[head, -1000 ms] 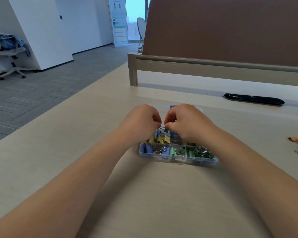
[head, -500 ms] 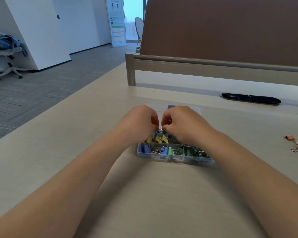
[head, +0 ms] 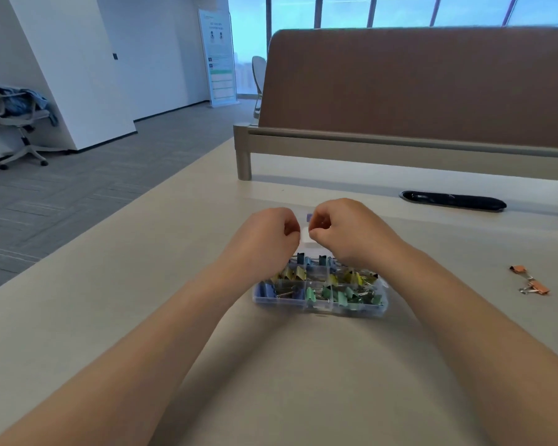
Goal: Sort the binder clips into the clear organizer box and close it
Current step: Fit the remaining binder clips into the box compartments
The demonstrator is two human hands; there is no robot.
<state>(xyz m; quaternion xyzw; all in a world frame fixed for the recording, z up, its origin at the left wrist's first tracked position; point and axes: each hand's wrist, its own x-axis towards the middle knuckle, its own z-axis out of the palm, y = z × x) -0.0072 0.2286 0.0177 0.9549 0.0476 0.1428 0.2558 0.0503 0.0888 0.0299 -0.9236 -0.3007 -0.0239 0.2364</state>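
Observation:
The clear organizer box (head: 319, 304) sits on the desk with blue, yellow and green binder clips (head: 337, 294) in its compartments. Its clear lid (head: 305, 235), with a purple latch (head: 309, 217), shows between my hands behind the box's far edge. My left hand (head: 266, 236) and my right hand (head: 345, 230) hover over the far side of the box, fingers curled and pinched at the lid's edge. The hands hide the back row of compartments. Two orange binder clips (head: 529, 281) lie loose on the desk to the right.
A black cable slot (head: 453, 201) is set in the desk (head: 142, 300) behind the box. A brown partition (head: 416, 91) on a grey rail closes off the far side. The desk's left edge drops to carpet, where an office chair (head: 20, 123) stands.
Both hands rose a little and moved slightly apart over the back of the box. More of the front and middle compartments shows now, and the view has tilted up.

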